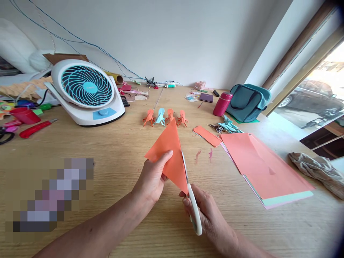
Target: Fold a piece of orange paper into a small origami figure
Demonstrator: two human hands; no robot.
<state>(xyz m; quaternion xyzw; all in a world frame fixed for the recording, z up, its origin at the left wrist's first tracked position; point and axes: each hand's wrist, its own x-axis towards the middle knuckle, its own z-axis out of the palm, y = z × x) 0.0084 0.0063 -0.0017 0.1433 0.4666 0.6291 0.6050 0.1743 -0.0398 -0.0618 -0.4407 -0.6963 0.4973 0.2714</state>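
Likely trimming, inside tabletop's point(113, 168) right edge: left hand point(153, 176) pinching orange paper point(168, 138), right hand point(208, 206) gripping scissors point(194, 206); steady hold needed next.

No legible text, blurred lettering on fan point(90, 87)

the orange paper point(171, 140) is triangular and flat, raised above the desk point(118, 154); one corner points away, one left, one near. the scissors point(191, 193) have a white handle and metal blade, tip directed away, the blade aligned along the paper's right edge.
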